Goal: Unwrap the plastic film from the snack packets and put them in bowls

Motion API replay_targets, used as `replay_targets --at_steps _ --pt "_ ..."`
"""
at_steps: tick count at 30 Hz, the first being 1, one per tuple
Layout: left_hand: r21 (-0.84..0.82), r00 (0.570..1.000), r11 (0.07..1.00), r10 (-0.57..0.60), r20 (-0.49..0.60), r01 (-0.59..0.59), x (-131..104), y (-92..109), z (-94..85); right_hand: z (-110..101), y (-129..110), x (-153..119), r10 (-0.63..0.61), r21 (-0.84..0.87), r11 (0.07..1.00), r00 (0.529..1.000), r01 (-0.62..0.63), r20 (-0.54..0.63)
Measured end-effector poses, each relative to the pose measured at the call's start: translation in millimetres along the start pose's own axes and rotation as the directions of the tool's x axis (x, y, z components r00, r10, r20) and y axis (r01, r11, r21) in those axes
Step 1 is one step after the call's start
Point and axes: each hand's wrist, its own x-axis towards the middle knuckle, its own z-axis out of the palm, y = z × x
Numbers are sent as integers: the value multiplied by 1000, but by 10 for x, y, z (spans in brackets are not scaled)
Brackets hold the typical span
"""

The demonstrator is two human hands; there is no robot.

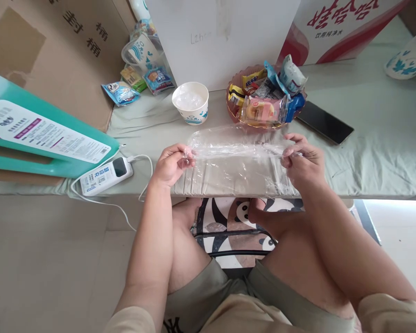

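The clear plastic sheet (pixel 235 152) is stretched flat over the front edge of the bench (pixel 384 152), which is draped in a pale green cloth, and it spans the gap between the two hands. Behind the sheet, near its far edge, stands a white paper cup (pixel 190 102), and to the right of the cup a reddish bowl (pixel 230 104) heaped with wrapped snacks, its near rim close to the sheet's back edge. A dark phone (pixel 324 122) lies flat just right of the bowl. On the left a teal folder (pixel 45 138) leans over the bench edge, with a white power bank (pixel 106 175) and its cable beside it, near the left hand. More snack packets (pixel 121 92) sit further back against a cardboard box (pixel 55 51), well apart from the sheet. The left hand (pixel 171 164) has its grip pinched shut on the sheet's left end, thumb against fingers. The right hand (pixel 303 162) pinches the right end likewise, so the sheet is taut between both.
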Motion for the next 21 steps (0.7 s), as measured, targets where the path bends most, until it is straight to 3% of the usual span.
replay_targets --at_steps 3,6,8,11,14,17,21 --pt "21 997 996 -82 11 82 24 -20 -17 -43 -35 -18 -159 -74 984 987 160 14" --pt "43 992 994 -97 -87 101 84 -91 -12 -101 -72 -44 -294 -205 923 940 326 171" --pt "74 980 995 -45 -193 61 127 -143 -1 -134 -87 -66 -344 -292 855 889 429 301" --pt "100 950 995 43 -310 -12 168 -183 18 -159 -89 -97 -344 -388 749 816 537 465" --pt "89 935 996 41 -351 -10 173 -172 36 -165 -61 -121 -298 -476 647 772 595 561" --pt "66 949 998 22 -313 -1 154 -143 50 -172 -13 -147 -232 -546 569 757 615 610" --pt "23 976 1000 24 -217 -19 112 -115 52 -171 -20 -180 -217 -553 562 755 615 619"
